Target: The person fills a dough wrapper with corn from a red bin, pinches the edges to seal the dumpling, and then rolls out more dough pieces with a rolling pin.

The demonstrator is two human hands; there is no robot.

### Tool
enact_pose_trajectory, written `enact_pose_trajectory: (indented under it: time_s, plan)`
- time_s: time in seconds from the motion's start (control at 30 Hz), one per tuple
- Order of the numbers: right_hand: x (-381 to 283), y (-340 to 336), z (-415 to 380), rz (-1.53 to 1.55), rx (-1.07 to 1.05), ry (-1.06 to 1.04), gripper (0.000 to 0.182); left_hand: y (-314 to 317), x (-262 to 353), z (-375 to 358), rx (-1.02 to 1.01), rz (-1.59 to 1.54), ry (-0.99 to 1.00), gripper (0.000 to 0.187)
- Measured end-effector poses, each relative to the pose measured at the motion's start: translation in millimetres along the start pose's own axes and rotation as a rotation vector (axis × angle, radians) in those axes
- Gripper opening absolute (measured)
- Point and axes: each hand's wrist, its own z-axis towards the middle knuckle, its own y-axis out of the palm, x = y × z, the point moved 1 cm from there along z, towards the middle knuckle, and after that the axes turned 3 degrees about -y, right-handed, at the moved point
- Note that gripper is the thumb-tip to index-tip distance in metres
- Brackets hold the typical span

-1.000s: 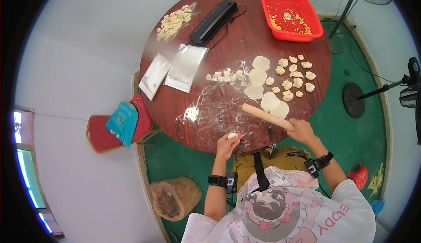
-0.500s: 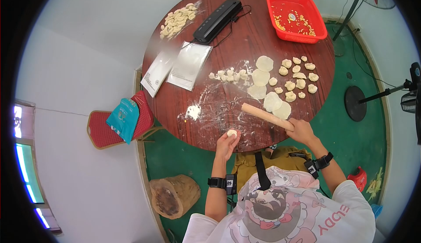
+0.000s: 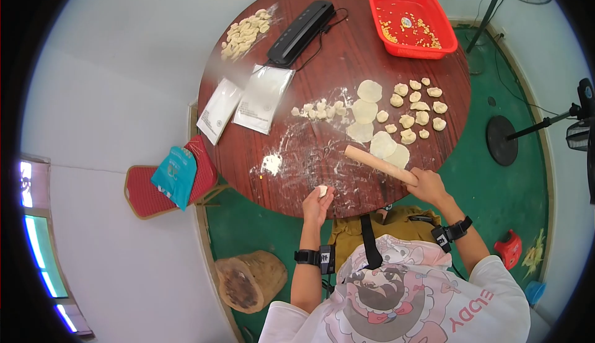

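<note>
At the near edge of the round table, my left hand (image 3: 317,205) pinches a small piece of dough (image 3: 323,190). My right hand (image 3: 427,185) grips the near end of a wooden rolling pin (image 3: 379,164), which slants up and to the left over the tabletop. Beyond the pin lie several flat, round dough wrappers (image 3: 364,111), some overlapping. Several small dough lumps (image 3: 320,109) sit in a floury patch to their left. Filled dumplings (image 3: 421,118) are spread out on the right. A small heap of flour (image 3: 271,163) is left of my hands.
The dark red table (image 3: 248,182) also holds a red basket (image 3: 449,40) with yellow bits, a black appliance (image 3: 300,33) with a cord, plastic packets (image 3: 263,101) and more dough pieces (image 3: 245,35). A chair (image 3: 141,191) with a teal bag (image 3: 175,175) stands left.
The view has shifted slightly. My left hand has moved a little to the left with the dough piece, which is now tilted differently. My right hand still holds the rolling pin.
</note>
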Motion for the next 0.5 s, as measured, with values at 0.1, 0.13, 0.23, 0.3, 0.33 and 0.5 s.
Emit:
enact_pose_trajectory:
  time_s: [0.1, 0.13, 0.23, 0.3, 0.33, 0.5]
  plan:
    - [1, -1, 1, 0.006, 0.005, 0.007, 0.02, 3, 2, 4, -0.031, -0.043, 0.004, 0.026]
    - [0, -2, 2, 0.007, 0.006, 0.009, 0.02, -2, 4, 7, -0.032, -0.04, 0.003, 0.026]
    - [0, -3, 2, 0.017, 0.013, 0.019, 0.02, -12, 5, 16, -0.202, -0.065, -0.035, 0.026]
    - [-1, -3, 3, 0.015, 0.018, 0.013, 0.02, -3, 8, 13, -0.055, -0.105, 0.013, 0.026]
    - [0, -3, 3, 0.016, 0.017, 0.014, 0.02, -1, 10, 14, -0.054, -0.104, 0.012, 0.026]
    - [-1, -3, 5, 0.021, 0.008, -0.01, 0.02, -19, 19, 14, -0.128, -0.143, -0.054, 0.029]
